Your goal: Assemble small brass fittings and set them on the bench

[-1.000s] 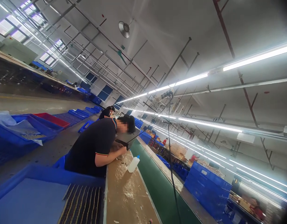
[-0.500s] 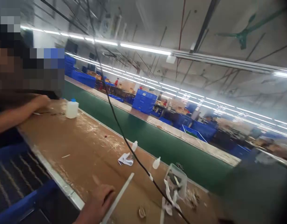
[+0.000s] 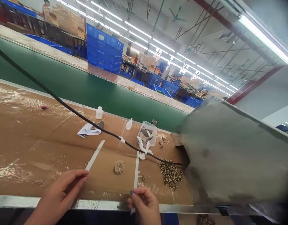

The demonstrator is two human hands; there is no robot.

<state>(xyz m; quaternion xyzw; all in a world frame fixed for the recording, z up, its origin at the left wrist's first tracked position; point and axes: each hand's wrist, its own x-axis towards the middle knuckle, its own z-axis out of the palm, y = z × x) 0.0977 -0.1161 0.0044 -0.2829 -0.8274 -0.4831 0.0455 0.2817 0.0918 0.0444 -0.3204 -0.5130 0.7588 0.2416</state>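
My left hand (image 3: 61,195) is at the table's front edge, thumb and fingertips drawn together at the lower end of a white tape strip (image 3: 95,154). Whether anything is between them is hidden. My right hand (image 3: 146,203) has its fingers curled in a pinch at the bottom of a second tape strip (image 3: 136,172); a small dark bluish spot shows at the fingertips, too small to name. Between the strips lies a flat brown sheet (image 3: 104,181) with a small round clear cup (image 3: 119,167) on it. Right of my right hand is a pile of small metallic parts (image 3: 170,173).
A clear plastic box (image 3: 147,132) with scraps, two white bottles (image 3: 99,113) and a white folded strip (image 3: 89,129) stand farther back. A black cable (image 3: 75,114) crosses above the table. A green conveyor belt (image 3: 111,97) runs behind; a grey metal housing (image 3: 232,156) stands right.
The view has swung right and down, so the person at the left is out of sight. My right hand has come into view, and the metallic pile now shows.
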